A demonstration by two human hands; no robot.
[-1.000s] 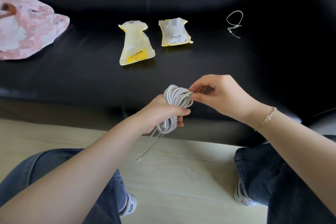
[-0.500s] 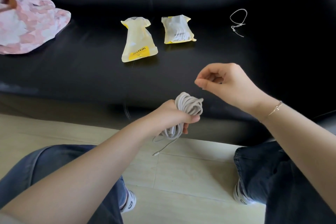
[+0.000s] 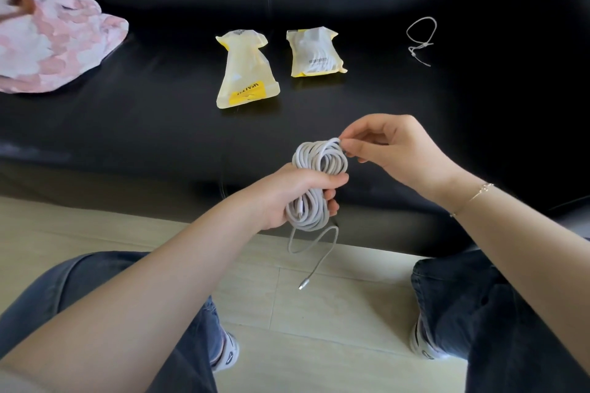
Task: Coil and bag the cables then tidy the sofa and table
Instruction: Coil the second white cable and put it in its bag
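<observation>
A white cable coil point(image 3: 319, 156) is gripped round its middle by my left hand point(image 3: 293, 195), held in front of the black sofa's seat edge point(image 3: 127, 169). Its loose tail with a plug point(image 3: 303, 284) hangs below toward the floor. My right hand point(image 3: 392, 150) pinches a strand at the coil's top right. Two yellow-edged plastic bags lie on the seat: a flat one point(image 3: 245, 70) and, to its right, a fuller one point(image 3: 314, 53) with white cable inside. A thin white tie loop point(image 3: 421, 40) lies farther right.
A pink and white patterned cushion point(image 3: 54, 45) sits at the sofa's left end. Pale tiled floor point(image 3: 335, 306) lies between my knees, which are in dark jeans at both lower corners. The sofa back rises dark behind the bags.
My right hand, which had lifted away from the coil, has come back and pinches a strand at its top. More cable tail now hangs below my left hand.
</observation>
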